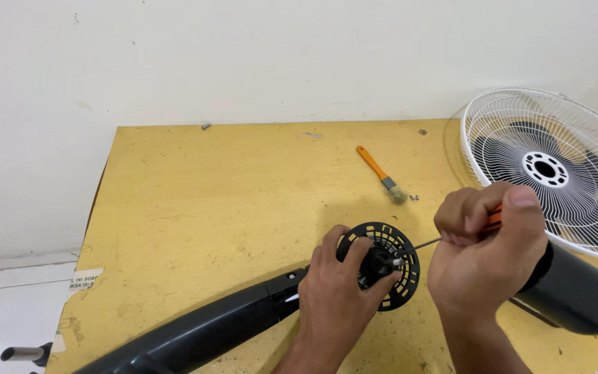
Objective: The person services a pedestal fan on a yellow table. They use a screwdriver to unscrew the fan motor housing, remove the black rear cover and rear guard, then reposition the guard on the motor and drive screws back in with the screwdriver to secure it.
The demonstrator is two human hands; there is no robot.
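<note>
Motor housing (pixel 381 263), black and round with a slotted rim, lay near the front middle of the yellow bench (pixel 195 194), still joined to the dark grey fan stand (pixel 202 332) that ran off toward the near left corner. The left hand (pixel 337 294) was clamped over the housing from the near side, fingers (pixel 354 253) curled around the hub, apparently to stop the part turning or sliding under tool pressure. The right hand (pixel 486 260) was closed in a full fist around the orange handle of a screwdriver (pixel 420 246), whose thin shaft angled down and left so that its tip met the hub centre beside the left fingertips. That low, slanted hold suited a fastener set into the face of the hub, though the fastener itself was too small to make out.

Just right of the hands lay a dark grey rounded cover (pixel 576 294), partly hidden by the right wrist. Beyond it, at the far right edge, a white wire fan guard (pixel 548 166) rested over black blades, set clear of the work. An orange-handled brush (pixel 380 173) lay further back, centre right, with small loose bits (pixel 414 197) beside its bristles. A white wall stood behind.
</note>
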